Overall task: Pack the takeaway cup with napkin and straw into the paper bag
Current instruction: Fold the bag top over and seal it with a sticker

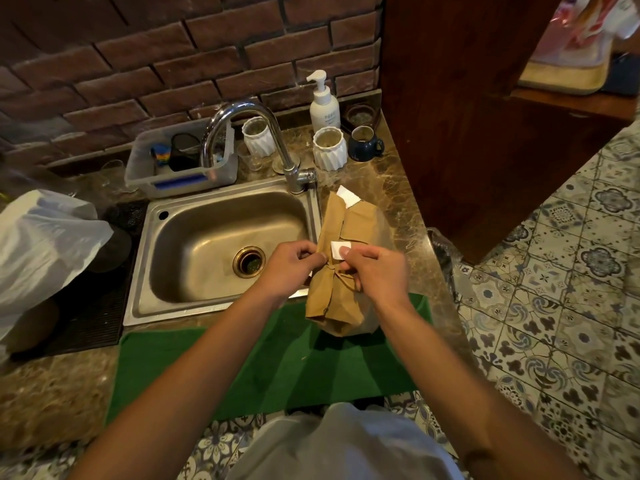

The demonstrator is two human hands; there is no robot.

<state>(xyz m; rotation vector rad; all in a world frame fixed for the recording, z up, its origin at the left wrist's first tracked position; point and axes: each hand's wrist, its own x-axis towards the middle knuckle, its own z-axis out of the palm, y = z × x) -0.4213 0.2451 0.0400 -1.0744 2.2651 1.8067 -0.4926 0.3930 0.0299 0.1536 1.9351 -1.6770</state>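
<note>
We see both hands, left hand point(290, 268) and right hand point(372, 271), pinching the folded paper bag point(349, 268) with their fingers, middle of the frame, beside the sink point(221, 244).

Matt brown paper bag point(349, 258), creased

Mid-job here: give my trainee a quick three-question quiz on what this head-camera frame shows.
1. True or false: the brown paper bag lies inside the steel sink.
2. What does the right hand pinch: A) small white paper tab B) white pump bottle C) chrome tap?
3. Fill in: the bag's near end rests on the ___ mat.

Key: 1 false, it lies on the counter beside the sink; 2 A; 3 green.
</note>
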